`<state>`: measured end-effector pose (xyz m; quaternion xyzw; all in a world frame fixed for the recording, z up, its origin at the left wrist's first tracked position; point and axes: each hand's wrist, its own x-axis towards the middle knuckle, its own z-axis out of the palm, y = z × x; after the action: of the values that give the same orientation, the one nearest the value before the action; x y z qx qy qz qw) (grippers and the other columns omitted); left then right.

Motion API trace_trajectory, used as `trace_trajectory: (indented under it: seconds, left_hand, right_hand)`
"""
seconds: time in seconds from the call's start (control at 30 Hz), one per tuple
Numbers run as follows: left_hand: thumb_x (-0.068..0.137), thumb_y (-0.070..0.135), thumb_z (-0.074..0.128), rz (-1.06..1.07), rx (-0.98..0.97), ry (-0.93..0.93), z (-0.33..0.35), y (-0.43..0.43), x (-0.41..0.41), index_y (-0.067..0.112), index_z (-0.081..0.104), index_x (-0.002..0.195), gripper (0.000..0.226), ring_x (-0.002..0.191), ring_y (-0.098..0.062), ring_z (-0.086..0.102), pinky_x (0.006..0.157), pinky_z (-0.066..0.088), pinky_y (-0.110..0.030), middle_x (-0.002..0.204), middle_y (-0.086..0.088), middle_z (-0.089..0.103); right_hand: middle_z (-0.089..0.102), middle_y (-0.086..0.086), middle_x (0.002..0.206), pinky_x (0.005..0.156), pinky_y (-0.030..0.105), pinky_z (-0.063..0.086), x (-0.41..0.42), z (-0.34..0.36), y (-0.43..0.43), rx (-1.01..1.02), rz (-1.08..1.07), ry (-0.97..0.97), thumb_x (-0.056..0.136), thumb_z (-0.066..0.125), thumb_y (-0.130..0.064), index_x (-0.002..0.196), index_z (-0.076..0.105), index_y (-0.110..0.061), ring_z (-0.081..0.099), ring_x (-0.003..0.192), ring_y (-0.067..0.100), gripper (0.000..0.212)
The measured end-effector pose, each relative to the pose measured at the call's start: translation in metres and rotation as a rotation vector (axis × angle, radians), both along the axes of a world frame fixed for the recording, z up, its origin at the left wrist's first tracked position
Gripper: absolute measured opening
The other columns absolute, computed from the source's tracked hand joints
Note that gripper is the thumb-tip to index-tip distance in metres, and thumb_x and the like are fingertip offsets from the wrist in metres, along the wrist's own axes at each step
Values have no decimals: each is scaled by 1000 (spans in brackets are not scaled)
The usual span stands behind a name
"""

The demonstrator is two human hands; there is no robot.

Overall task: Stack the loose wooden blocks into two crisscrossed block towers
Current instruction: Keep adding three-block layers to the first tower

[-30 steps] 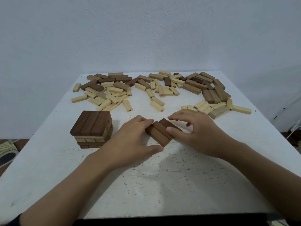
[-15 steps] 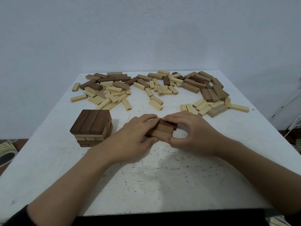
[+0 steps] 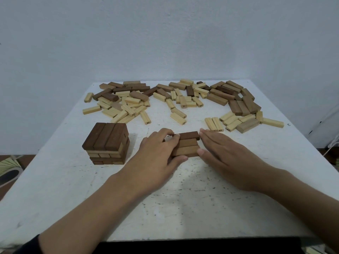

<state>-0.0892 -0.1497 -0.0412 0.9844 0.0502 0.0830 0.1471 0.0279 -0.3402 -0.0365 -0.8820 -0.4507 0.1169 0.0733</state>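
Three brown blocks (image 3: 189, 143) side by side in a flat row at the middle of the tabletop (image 3: 183, 198), long sides running left to right. Held at the left ends by the left grip (image 3: 159, 151), fingers curled over the tops, thumb against the near block's front. Pressed at the right ends by the right grip (image 3: 225, 154), fingers straight and together, laid flat, clamped on nothing. Toward the left edge, apart from the row, a low crisscrossed tower (image 3: 108, 143): three dark blocks on top, a pale layer beneath, darker layers under that. Along the far edge, loose blocks (image 3: 128, 101), pale and brown, scattered in a band from far left corner to far right corner, some overlapping. Behind, a plain pale wall (image 3: 165, 43).
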Motion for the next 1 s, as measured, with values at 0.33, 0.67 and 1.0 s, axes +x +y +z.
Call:
trace_trajectory:
  seconds: [0.33,0.67,1.0]
  left_hand:
    - [97,65,37,-3,-10,15,-4,7,-1,30,37,155,68,112,-4,32,106,36,-32,144,10,29]
    - [98,64,34,-15,4,-21,-3,3,2,27,34,157,69,125,-10,35,109,31,-26,163,14,29]
    - [94,68,19,2,107,-11,-5,-1,2,27,23,160,77,114,-7,34,100,35,-23,166,12,21]
  right_hand:
    - [-9,-7,169,124,35,8,1,-7,8,-61,79,-170,93,-13,-66,162,-3,-20,-8,152,11,84]
    - [-10,-10,169,122,34,9,-3,-5,10,-77,60,-165,102,2,-56,162,-5,-22,-9,152,11,69]
    - [-7,-12,169,123,36,11,-5,-3,11,-103,74,-207,93,-10,-62,161,-5,-24,-5,154,14,79]
